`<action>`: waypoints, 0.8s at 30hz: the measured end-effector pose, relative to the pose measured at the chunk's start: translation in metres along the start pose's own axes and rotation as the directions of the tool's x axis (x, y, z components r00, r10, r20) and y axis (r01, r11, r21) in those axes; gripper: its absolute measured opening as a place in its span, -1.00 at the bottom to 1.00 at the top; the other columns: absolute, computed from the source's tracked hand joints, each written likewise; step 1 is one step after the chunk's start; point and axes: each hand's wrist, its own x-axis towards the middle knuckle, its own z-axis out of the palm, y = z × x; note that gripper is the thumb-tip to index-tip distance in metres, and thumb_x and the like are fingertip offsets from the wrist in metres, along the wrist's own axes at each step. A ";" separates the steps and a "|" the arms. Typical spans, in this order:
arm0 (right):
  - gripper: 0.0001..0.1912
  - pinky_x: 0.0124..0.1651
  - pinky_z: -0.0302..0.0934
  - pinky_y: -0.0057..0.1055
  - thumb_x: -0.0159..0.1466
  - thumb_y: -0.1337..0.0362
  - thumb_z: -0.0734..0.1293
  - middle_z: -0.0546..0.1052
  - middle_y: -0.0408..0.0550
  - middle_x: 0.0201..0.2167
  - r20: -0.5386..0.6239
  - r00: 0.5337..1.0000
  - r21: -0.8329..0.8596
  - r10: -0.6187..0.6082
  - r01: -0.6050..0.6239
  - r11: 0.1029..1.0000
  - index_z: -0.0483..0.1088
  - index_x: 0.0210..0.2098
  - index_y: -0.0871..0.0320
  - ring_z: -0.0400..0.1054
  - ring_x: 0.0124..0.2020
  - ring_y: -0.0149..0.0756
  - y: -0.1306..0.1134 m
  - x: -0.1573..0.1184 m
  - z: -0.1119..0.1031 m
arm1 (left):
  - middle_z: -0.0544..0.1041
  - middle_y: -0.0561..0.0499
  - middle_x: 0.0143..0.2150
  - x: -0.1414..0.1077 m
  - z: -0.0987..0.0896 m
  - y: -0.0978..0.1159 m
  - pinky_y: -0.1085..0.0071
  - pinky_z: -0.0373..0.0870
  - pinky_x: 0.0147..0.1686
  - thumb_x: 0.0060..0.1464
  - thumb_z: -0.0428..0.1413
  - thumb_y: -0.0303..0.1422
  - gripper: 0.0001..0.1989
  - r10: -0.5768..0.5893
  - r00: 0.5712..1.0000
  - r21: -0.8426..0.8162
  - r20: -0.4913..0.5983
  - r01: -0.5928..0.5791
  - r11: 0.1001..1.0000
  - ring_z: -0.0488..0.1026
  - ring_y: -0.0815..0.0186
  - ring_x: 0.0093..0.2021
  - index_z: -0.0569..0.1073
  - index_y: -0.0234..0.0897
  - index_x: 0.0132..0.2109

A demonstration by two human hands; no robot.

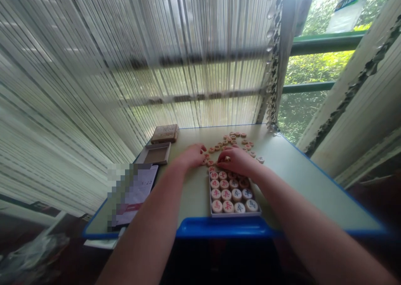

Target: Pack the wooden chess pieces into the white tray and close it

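A shallow box (235, 215) near the front of the table holds rows of round Chinese chess pieces (227, 206) with red and dark characters. Over the back of this box, my right hand (236, 160) curls its fingers round a chess piece (227, 159), partly hidden by them. To the left, my left hand (194, 155) has its fingers bent and apart beside loose chess pieces (210, 163); some contact with them is possible. More loose pieces (229, 139) lie scattered behind my hands.
An open box part (168, 155) and a closed wooden-looking box (165, 133) stand at the back left. A tablet-like device (142, 189) lies at the left edge. The table (313, 193) has a blue rim; string curtains (188, 34) hang behind it.
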 end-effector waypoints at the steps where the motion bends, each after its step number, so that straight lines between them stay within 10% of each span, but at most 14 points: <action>1: -0.84 -0.12 0.13 -0.30 0.10 0.16 0.32 0.50 -0.07 -0.33 -0.005 1.000 -0.010 0.009 -0.009 1.000 0.50 -0.40 0.09 0.28 -0.22 -0.21 0.001 0.000 0.001 | 0.51 -0.07 -0.11 -0.001 -0.001 0.000 0.48 0.37 -0.28 -0.10 0.12 -0.25 -0.59 -0.002 0.999 0.001 0.035 0.002 1.000 0.46 0.26 -0.20 0.40 -0.29 -0.06; 10: -0.75 -0.09 0.15 -0.33 0.09 0.22 0.31 0.47 -0.01 -0.21 -0.013 0.994 -0.019 0.105 -0.105 0.994 0.49 -0.23 0.08 0.29 -0.16 -0.20 0.002 0.001 0.003 | 0.51 -0.08 -0.12 -0.002 0.005 0.004 0.48 0.37 -0.26 -0.25 0.23 -0.30 -0.42 0.061 0.998 -0.037 -0.033 -0.062 0.997 0.45 0.25 -0.20 0.35 -0.31 0.00; 24: -0.76 -0.13 0.17 -0.33 0.06 0.20 0.33 0.50 -0.02 -0.30 -0.007 0.994 -0.029 0.110 -0.110 0.994 0.51 -0.28 0.09 0.33 -0.21 -0.20 0.008 0.001 0.003 | 0.52 -0.03 -0.21 0.004 0.018 0.015 0.36 0.29 -0.04 -0.08 0.08 -0.29 -0.71 0.324 0.940 0.060 -0.108 -0.319 0.946 0.41 0.20 -0.14 0.55 -0.19 -0.17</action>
